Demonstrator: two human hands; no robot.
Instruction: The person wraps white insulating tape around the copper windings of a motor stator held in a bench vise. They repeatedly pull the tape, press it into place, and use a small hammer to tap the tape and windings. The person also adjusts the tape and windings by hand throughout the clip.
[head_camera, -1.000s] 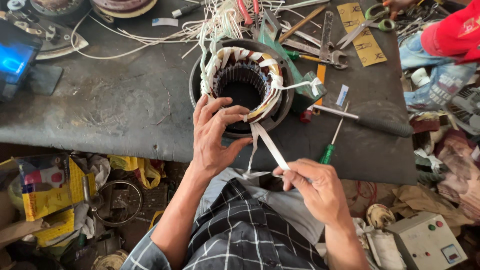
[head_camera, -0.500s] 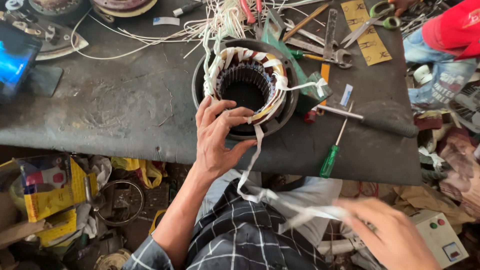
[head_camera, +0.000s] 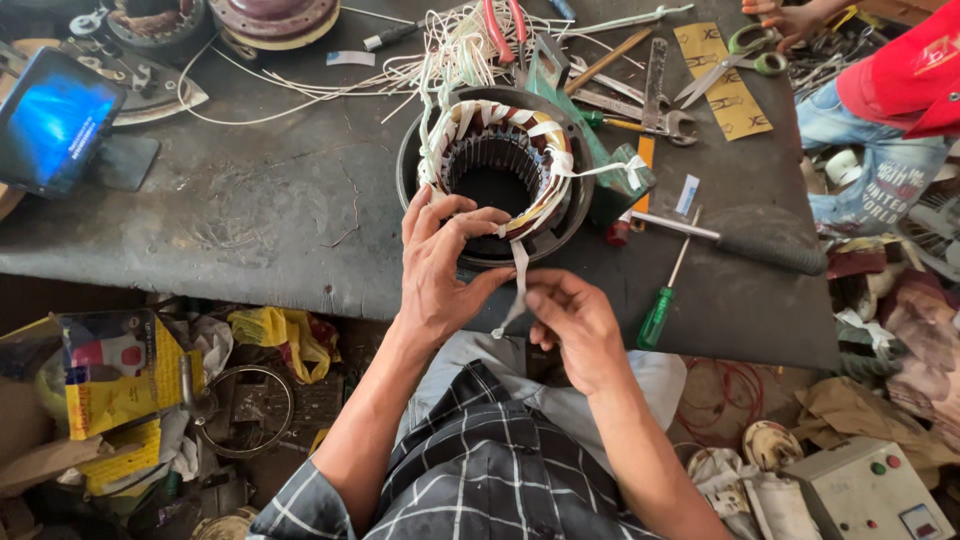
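Left hand: the left hand (head_camera: 440, 268) sits at the near rim of the motor stator (head_camera: 497, 172), fingers curled over the tape-bound copper winding, fingertips pressing on it; gripping the winding's edge rather than lying flat.
Right hand: the right hand (head_camera: 575, 325) is just below the bench edge, fingers pinched shut on the white tape strip (head_camera: 517, 285).
Tape strip: it runs down from the near side of the winding, between the two hands, to the right hand's pinch.
Stator: it lies flat on the dark workbench (head_camera: 250, 210), bore facing up, near the front edge, with white wire leads fanning out from its far side.
Right of the stator: a green-handled screwdriver (head_camera: 662, 300) lies close to the bench edge, and a black-handled tool (head_camera: 740, 242) lies across just beyond it.
Far side: a wrench (head_camera: 660, 95), scissors (head_camera: 735, 58) and red-handled pliers (head_camera: 500, 25) lie among the wires.
Left: a tablet with a lit blue screen (head_camera: 50, 120) stands at the bench's far left.
Top right: another person in a red shirt (head_camera: 900, 75), one hand by the scissors.
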